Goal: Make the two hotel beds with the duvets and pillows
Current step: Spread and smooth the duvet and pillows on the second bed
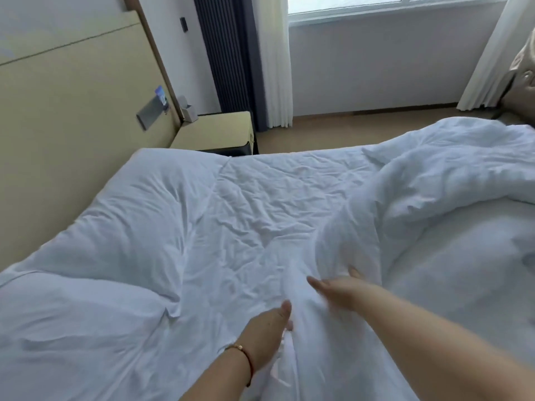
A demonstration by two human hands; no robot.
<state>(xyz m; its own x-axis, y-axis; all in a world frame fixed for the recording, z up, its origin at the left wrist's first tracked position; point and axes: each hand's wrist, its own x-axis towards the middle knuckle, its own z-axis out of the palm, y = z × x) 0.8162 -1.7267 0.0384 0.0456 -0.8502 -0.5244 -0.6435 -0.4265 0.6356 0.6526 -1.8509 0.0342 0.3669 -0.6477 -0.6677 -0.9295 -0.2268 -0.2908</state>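
The left hand (267,325), with a bracelet (241,353) at its wrist, grips a raised fold of the white duvet (307,328), thumb up along the fold and fingers tucked into the cloth. Just beside it, on the fold's other side, the right hand (340,289) lies with fingers straight and slightly blurred, pressed against the same ridge. From the hands the duvet spreads wrinkled over the bed (179,157) toward the headboard (72,120); on the side away from the headboard it bunches in a thick heap (451,175). Past the bed's far edge, against the headboard, stands a nightstand (215,131), with curtains (275,62) and a window (376,2) beyond.
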